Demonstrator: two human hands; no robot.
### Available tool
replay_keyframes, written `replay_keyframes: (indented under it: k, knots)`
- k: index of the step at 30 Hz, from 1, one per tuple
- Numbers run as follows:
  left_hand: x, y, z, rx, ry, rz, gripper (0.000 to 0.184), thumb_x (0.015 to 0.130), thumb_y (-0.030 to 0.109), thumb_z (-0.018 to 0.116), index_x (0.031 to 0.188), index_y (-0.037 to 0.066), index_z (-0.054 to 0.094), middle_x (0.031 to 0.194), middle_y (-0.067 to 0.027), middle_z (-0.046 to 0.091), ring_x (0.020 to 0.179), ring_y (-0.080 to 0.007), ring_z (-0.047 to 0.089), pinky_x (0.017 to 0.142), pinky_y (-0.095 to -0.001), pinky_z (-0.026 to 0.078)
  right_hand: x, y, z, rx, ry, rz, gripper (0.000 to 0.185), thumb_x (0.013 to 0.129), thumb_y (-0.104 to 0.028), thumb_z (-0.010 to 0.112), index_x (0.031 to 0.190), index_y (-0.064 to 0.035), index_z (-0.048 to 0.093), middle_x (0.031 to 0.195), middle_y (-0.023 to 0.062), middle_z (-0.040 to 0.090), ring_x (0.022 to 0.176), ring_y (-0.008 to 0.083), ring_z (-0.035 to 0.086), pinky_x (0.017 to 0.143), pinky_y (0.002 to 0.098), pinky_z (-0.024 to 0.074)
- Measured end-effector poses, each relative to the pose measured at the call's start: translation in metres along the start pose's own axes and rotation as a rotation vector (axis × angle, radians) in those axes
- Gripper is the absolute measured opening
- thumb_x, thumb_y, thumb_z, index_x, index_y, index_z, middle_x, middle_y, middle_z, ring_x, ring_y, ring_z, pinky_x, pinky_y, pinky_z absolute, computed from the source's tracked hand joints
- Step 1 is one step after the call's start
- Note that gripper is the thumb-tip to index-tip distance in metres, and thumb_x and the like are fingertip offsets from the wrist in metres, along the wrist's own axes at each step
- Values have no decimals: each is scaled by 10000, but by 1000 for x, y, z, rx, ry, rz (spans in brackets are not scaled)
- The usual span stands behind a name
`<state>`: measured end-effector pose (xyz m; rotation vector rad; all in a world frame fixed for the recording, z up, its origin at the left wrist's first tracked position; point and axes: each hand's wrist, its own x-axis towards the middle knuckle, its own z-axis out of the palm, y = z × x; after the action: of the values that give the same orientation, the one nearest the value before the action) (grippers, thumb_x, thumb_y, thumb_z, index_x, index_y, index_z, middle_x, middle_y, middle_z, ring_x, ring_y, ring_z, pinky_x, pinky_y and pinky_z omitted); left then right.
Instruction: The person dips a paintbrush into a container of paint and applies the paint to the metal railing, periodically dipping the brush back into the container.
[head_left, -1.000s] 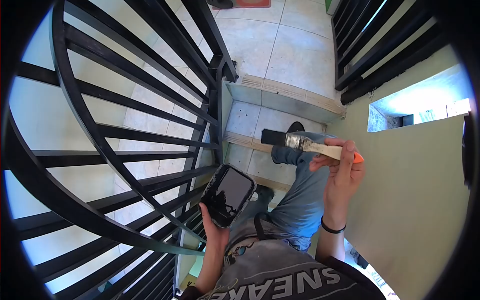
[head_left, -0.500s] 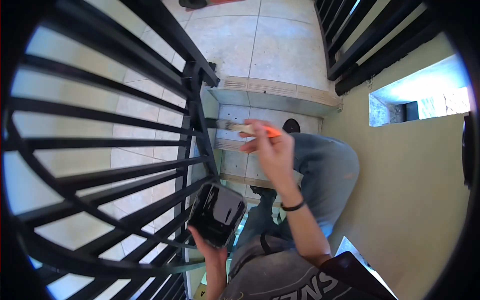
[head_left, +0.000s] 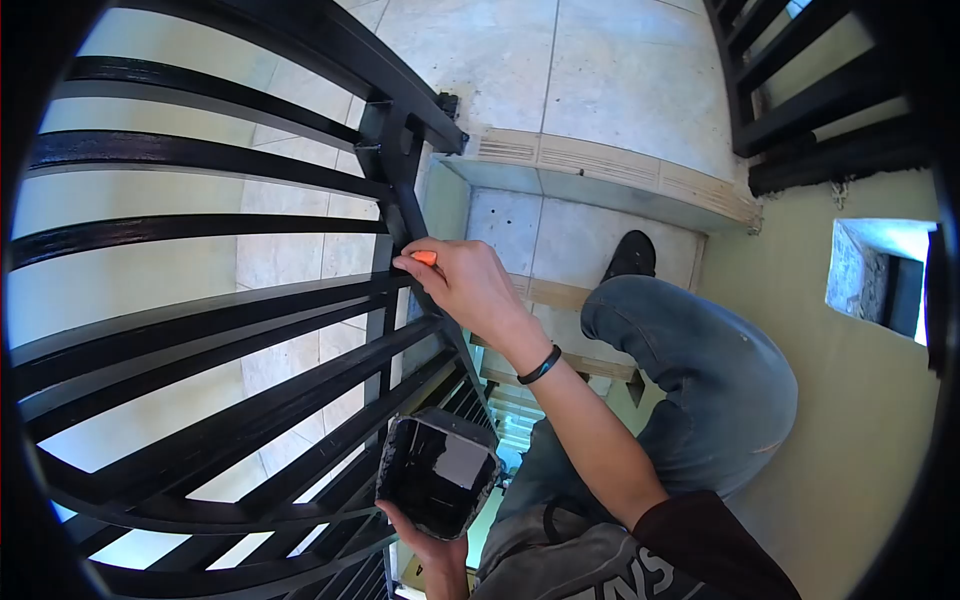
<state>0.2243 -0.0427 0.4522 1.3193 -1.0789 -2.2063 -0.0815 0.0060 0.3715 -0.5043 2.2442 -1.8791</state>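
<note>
My left hand (head_left: 432, 548) is wrapped round the side and underside of a square black container (head_left: 437, 475), with glossy black paint in its bottom. Farther up, my right hand (head_left: 462, 280) is closed on a paintbrush, of which only the orange handle end (head_left: 425, 258) shows. The bristles are hidden behind my fingers and the rail. That hand is right at the upright post (head_left: 402, 215) of the black metal railing (head_left: 200, 170); whether the bristles touch the metal cannot be seen.
Tiled stairs (head_left: 500, 225) run down under me, with a tiled landing (head_left: 640, 80) above. My bent leg (head_left: 700, 370) and black shoe (head_left: 632, 257) are on the right. A yellowish wall (head_left: 800, 460) with a small opening (head_left: 880, 275) stands beyond. Another black railing (head_left: 800, 70) is at upper right.
My right hand has moved left with the paintbrush, from above the steps to the railing post. The container has dropped slightly lower in view. The whole view has shifted and tilted.
</note>
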Motion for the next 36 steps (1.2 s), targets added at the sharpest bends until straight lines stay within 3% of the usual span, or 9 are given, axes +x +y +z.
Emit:
replay_keyframes:
  k: [4,7,8,11,14,20,26,32,36]
  knots:
    - [1,3,1,-2,50,-6,780,991,687,432,1527,121,408,1526,-100,476,1400,-319,463,1159,-498,389,-1,-1,1,269,54,172,228,967,-250,686,1030,-37,736,716,182,681,638,367,668,598,408,521]
    - [0,6,9,-10,56,-25,796,986,696,431,1531,117,403,1536,-100,466,1407,-320,453,1168,-498,372,-4,-1,-6,154,1,208,219,972,-236,683,1049,-39,738,697,174,679,617,308,701,592,372,526]
    - [0,6,10,-8,51,-20,799,986,697,429,1531,115,402,1537,-100,466,1408,-319,452,1170,-498,367,-3,8,1,15,-8,100,223,978,-235,678,1060,-38,742,690,164,685,622,247,727,604,338,534]
    - [2,7,10,2,33,-6,805,986,700,424,1532,109,400,1538,-100,465,1410,-319,449,1174,-495,358,3,9,12,218,27,203,254,996,-230,666,1092,-7,743,791,124,743,690,157,749,555,281,515]
    - [2,10,8,6,41,4,808,986,702,421,1531,105,400,1535,-102,469,1408,-318,451,1172,-493,360,-1,-1,6,337,158,232,252,998,-225,661,1100,-7,738,768,132,739,677,165,751,552,274,523]
    - [7,9,-2,7,64,-28,765,986,706,410,1533,172,410,1515,-81,500,1365,-308,506,1109,-494,441,-24,8,28,38,195,145,207,989,-210,655,1046,-24,727,752,187,704,654,343,705,585,380,539]
    - [7,13,2,21,44,-25,790,979,716,411,1542,162,399,1514,-86,499,1369,-311,501,1131,-486,419,-27,8,36,23,298,117,200,983,-200,663,1032,-14,717,773,211,697,673,399,678,589,407,535]
    - [9,15,2,21,30,-36,806,972,721,421,1547,156,392,1529,-93,485,1379,-320,490,1150,-490,397,-23,0,37,300,389,233,209,998,-190,651,1048,3,716,758,176,724,672,264,750,598,332,563]
    - [11,15,1,5,14,-33,814,968,721,433,1548,151,390,1533,-95,481,1382,-323,487,1144,-499,404,-29,6,32,184,318,196,252,1029,-204,617,1087,19,719,766,133,745,707,175,762,584,265,552]
